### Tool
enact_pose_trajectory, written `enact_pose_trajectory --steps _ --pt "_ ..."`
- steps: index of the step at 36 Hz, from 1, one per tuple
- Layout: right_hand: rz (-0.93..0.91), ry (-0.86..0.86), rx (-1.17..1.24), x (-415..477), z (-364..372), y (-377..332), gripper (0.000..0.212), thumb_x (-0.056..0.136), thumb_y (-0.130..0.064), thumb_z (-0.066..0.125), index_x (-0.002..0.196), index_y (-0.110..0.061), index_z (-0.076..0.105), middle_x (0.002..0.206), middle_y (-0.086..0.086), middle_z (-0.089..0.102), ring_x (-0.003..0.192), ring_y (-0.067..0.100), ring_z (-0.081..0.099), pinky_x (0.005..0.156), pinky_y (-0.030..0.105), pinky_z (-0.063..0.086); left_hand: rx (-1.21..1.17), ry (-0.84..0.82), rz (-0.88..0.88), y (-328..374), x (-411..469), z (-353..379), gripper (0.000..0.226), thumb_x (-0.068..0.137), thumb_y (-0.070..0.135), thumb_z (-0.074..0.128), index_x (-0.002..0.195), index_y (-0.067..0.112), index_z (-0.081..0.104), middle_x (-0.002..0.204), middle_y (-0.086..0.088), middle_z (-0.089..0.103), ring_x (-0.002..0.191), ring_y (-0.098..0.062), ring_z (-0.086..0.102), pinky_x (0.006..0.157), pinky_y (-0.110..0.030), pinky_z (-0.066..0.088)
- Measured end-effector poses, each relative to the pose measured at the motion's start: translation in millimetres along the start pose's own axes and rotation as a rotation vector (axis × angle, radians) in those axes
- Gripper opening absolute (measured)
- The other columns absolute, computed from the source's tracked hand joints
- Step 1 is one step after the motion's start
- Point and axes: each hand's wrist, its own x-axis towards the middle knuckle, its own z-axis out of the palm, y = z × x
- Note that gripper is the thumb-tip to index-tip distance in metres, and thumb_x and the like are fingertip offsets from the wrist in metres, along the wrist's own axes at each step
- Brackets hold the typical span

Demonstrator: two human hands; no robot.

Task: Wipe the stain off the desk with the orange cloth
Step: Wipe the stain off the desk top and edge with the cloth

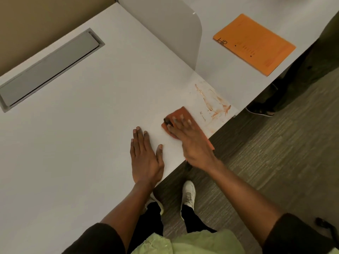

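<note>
My right hand (185, 132) presses flat, fingers spread, on the soft, limp orange cloth (180, 114). My left hand (145, 153) lies open on the desk (82, 107). The stain (214, 103) looks dried, so I judge flat pressure beats pinching.

Orange cloth (180, 114) flat on desk (82, 125), beside smeared stain (214, 103).

A grey translucent divider panel (180, 33) stood upright as the landmark. Beyond it to the right lay an orange envelope (254, 45) marked "HR". Well to the panel's left, a grey cable hatch (49, 67) sat flush. Below the panel, white shoes (189, 194) rested on carpet (266, 162).
</note>
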Motion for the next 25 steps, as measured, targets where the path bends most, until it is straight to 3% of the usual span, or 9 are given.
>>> enact_pose_trajectory --steps 4,13,22,25 --pt "-0.075 -0.042 0.040 -40 15 -14 0.098 0.085 0.012 0.053 0.166 -0.028 0.015 0.176 0.001 0.008 0.164 0.023 -0.001 0.132 0.051 0.013 -0.024 -0.006 -0.020 2 0 -1 0.073 0.117 0.057 0.025 0.175 0.016 0.006 0.185 0.000 -0.011 0.169 -0.012 -0.017 0.138 -0.039 -0.001" --pt "0.078 0.014 -0.003 -2 -32 37 0.072 0.093 0.011 0.051 0.159 -0.014 0.037 0.171 0.008 0.025 0.163 0.024 0.012 0.131 0.053 0.018 0.027 -0.013 -0.010 5 -1 -6 0.068 0.117 0.041 0.031 0.174 0.011 0.013 0.185 -0.004 -0.006 0.170 -0.015 -0.014 0.138 -0.038 -0.003" --pt "-0.153 -0.052 0.049 -77 8 0 0.093 0.088 0.017 0.051 0.166 -0.024 0.021 0.175 0.001 0.013 0.163 0.024 0.006 0.131 0.052 0.019 0.011 -0.008 -0.016 5 -1 -7 0.069 0.114 0.043 0.028 0.174 0.011 0.013 0.185 -0.004 -0.005 0.170 -0.015 -0.012 0.137 -0.036 -0.004" --pt "-0.128 -0.026 0.039 -72 -9 23 0.091 0.086 0.022 0.053 0.162 -0.022 0.032 0.173 0.002 0.024 0.163 0.023 0.014 0.130 0.053 0.023 0.034 -0.005 -0.002 6 -1 -7 0.070 0.114 0.042 0.026 0.174 0.009 0.015 0.185 -0.006 -0.003 0.170 -0.016 -0.012 0.137 -0.036 -0.004"
